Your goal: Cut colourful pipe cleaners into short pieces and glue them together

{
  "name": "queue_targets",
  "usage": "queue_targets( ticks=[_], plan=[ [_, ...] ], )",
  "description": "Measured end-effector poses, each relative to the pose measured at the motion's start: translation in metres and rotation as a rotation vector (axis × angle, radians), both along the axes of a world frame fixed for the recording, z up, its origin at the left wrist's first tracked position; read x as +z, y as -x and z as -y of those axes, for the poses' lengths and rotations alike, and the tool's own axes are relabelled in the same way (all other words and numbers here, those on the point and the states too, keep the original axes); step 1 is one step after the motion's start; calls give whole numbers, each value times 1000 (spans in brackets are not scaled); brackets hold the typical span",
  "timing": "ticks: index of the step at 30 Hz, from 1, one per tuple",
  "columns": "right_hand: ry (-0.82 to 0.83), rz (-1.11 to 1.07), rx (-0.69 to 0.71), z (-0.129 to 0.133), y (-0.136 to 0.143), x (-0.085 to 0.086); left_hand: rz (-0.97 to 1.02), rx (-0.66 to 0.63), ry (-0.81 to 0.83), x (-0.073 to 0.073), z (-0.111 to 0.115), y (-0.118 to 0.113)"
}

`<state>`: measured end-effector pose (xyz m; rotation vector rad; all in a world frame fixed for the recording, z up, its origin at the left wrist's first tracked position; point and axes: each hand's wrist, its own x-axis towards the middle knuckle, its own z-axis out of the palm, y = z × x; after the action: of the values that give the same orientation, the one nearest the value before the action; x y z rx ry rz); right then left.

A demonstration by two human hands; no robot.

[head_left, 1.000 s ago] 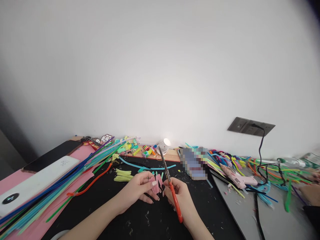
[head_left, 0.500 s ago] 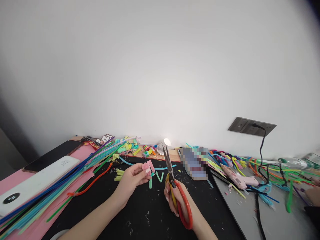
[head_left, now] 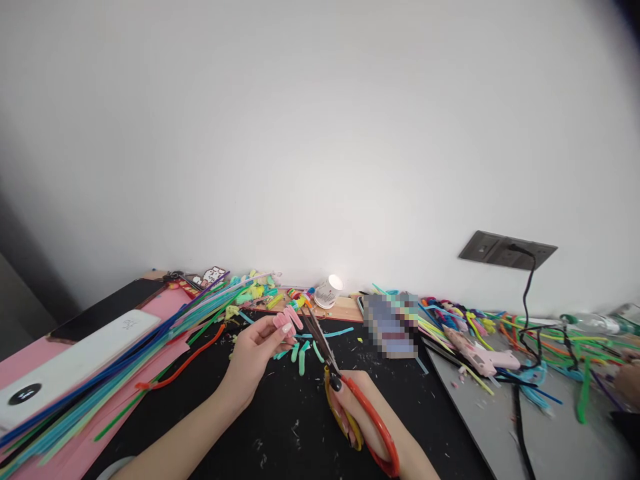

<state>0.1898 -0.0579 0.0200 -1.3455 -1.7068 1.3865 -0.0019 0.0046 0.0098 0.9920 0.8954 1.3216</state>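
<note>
My left hand (head_left: 263,347) pinches a pink folded piece of pipe cleaner (head_left: 289,323) between thumb and fingers, above the black mat (head_left: 280,427). Scissors (head_left: 323,343) with red and yellow handles are in my right hand (head_left: 365,407), fingers through the loops. Their blades point up and left, slightly parted, with the tips close to the right of the pink piece. Short mint-green pipe cleaner pieces (head_left: 302,359) lie on the mat just beyond my hands, and a blue strip (head_left: 333,333) lies behind the blades.
Long pipe cleaners (head_left: 135,363) and a white power bank (head_left: 80,360) cover the left side. A paper cup (head_left: 329,291) stands by the wall. A blurred-out phone (head_left: 393,327) lies right of it. Farther right are a pink glue gun (head_left: 477,355), cords and another person's hand (head_left: 627,383).
The scissor blades have swung left and down toward the pink piece. My left hand has shifted slightly left and up, uncovering more mint-green pieces on the mat.
</note>
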Motion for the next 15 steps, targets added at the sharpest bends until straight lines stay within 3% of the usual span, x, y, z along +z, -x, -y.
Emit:
queue_targets(
  ticks=[5, 8, 15],
  plan=[
    [-79, 137, -53, 4, 7, 10, 24, 19, -12, 1, 1, 0],
    [-92, 216, -15, 3, 9, 15, 29, -1, -12, 4, 2, -1],
    [-158, 338, 5, -1, 8, 13, 46, -137, -1, 8, 6, -4]
  ],
)
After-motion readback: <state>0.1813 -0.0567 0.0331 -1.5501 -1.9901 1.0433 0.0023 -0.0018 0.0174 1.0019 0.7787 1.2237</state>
